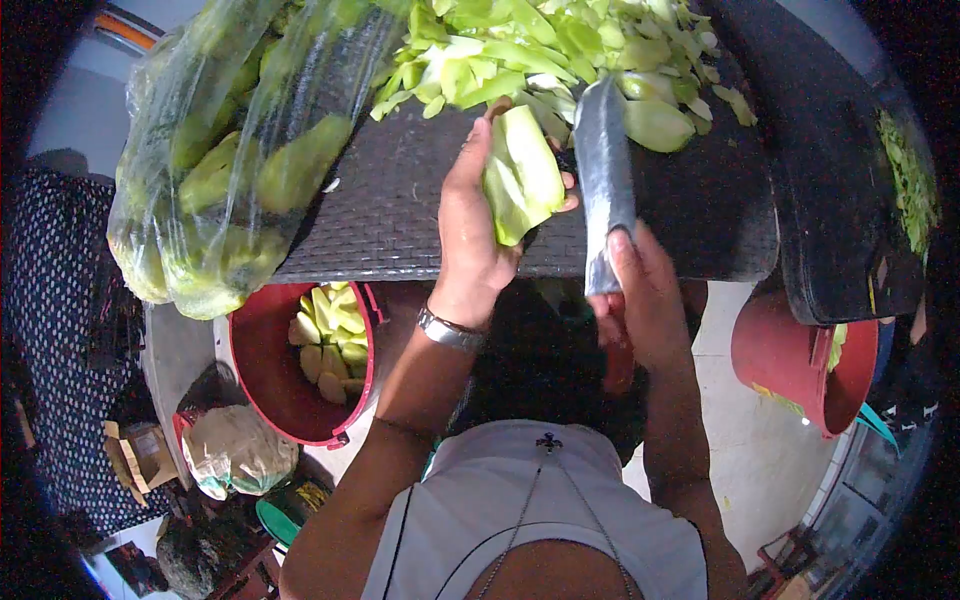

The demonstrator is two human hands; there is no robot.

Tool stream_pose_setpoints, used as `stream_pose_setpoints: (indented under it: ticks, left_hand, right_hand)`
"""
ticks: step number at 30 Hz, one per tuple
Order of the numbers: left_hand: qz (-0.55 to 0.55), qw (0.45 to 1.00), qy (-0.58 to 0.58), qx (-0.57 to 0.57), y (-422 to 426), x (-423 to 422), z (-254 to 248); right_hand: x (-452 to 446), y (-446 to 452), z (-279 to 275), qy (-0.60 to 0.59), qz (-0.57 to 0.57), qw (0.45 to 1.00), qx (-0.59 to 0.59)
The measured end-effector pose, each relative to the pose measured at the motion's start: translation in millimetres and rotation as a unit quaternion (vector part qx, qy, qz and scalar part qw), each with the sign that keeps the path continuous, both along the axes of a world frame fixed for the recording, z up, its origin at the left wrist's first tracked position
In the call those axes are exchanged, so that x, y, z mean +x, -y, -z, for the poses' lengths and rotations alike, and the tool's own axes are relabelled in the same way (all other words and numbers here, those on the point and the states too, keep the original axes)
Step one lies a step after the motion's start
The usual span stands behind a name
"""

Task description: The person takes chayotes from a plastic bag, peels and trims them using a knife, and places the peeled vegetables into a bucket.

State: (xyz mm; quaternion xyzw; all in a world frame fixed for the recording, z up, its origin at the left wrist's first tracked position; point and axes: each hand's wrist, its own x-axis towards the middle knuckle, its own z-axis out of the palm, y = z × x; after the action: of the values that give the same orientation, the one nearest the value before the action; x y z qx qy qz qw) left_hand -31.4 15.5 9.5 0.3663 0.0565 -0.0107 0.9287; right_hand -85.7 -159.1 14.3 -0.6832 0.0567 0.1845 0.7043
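Note:
My left hand [478,205], with a metal watch on its wrist, is closed around a pale green peeled chayote [525,180] that has a furrow along its side. My right hand [640,290] grips the lower end of a broad silvery knife [604,160], its blade pointing up and away from me. A narrow gap separates the blade from the chayote. Both hands are over the near edge of the dark woven table [400,225]. Beyond them lies a heap of green peelings [540,50].
A clear plastic bag [225,190] of green chayotes sits at the table's left. Below it, a red bucket [265,350] holds pale cut pieces. Another red bucket [765,350] stands at right, near a dark chair [835,180]. A tied sack [240,450] is at lower left.

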Motion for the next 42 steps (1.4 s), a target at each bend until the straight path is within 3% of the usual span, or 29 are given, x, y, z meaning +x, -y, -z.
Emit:
stream_pose_setpoints:
  ticks: [2,5,10,13,19,25,28,30,32,33,35,37,38,39,41,42]
  left_hand:
    - [0.010,1.000,0.011,-0.009,-1.9,0.0,0.8]
    - [-0.028,0.997,-0.046,-0.056,3.2,-1.4,-4.4]
    - [-0.007,0.995,-0.034,-0.090,1.1,-5.2,2.0]
    - [0.008,0.999,0.016,-0.034,-7.0,-5.5,2.9]
    - [0.004,0.999,-0.009,-0.052,-7.6,-10.5,-12.7]
    - [-0.109,0.993,-0.042,0.006,-12.7,-4.0,3.3]
    - [-0.093,0.995,-0.042,0.012,-23.7,-13.8,-11.9]
    - [-0.098,0.995,0.001,0.021,-36.8,-20.7,-16.9]
    - [-0.099,0.991,0.015,0.086,-62.7,-46.7,-32.7]
    - [-0.089,0.982,0.029,0.162,-77.2,-63.5,-41.5]
    - [-0.043,0.949,0.024,0.311,-127.3,-103.3,-39.2]
    - [0.056,0.817,0.041,0.572,-191.8,-146.1,-41.9]
    - [0.051,0.818,-0.086,0.566,-201.5,-171.2,-47.4]
    - [0.056,0.747,-0.135,0.649,-216.9,-184.3,-49.9]
    - [-0.037,0.602,-0.224,0.765,-235.8,-210.8,-30.5]
    - [-0.037,0.536,-0.189,0.822,-234.5,-214.3,-33.3]
  right_hand:
    - [12.4,-2.9,9.2,0.171,0.029,0.979,-0.107]
    - [19.1,-19.6,-10.6,0.234,0.026,0.964,-0.126]
    - [37.9,-41.5,-14.6,0.198,-0.044,0.978,-0.042]
    - [42.0,-46.5,-11.8,0.170,-0.049,0.984,-0.029]
    - [41.4,-53.3,-17.5,0.097,-0.053,0.992,0.058]
    - [29.2,-59.2,-8.8,0.089,-0.064,0.992,0.059]
    - [23.7,-58.1,-10.7,0.105,-0.091,0.986,0.091]
    - [32.3,-53.1,-27.1,0.124,-0.048,0.991,0.025]
    - [47.2,-52.8,-47.2,0.160,0.027,0.986,-0.049]
    - [64.8,-41.5,-43.1,0.202,0.000,0.973,-0.113]
    - [85.1,-21.6,-51.8,0.222,-0.034,0.957,-0.185]
    - [104.8,8.4,-47.1,0.240,0.003,0.933,-0.269]
    - [110.0,20.1,-44.0,0.245,0.021,0.918,-0.311]
    - [108.5,27.7,-46.5,0.216,0.043,0.930,-0.295]
    - [102.4,43.0,-56.5,0.159,0.087,0.948,-0.262]
    - [104.1,52.3,-53.5,0.171,0.079,0.944,-0.270]
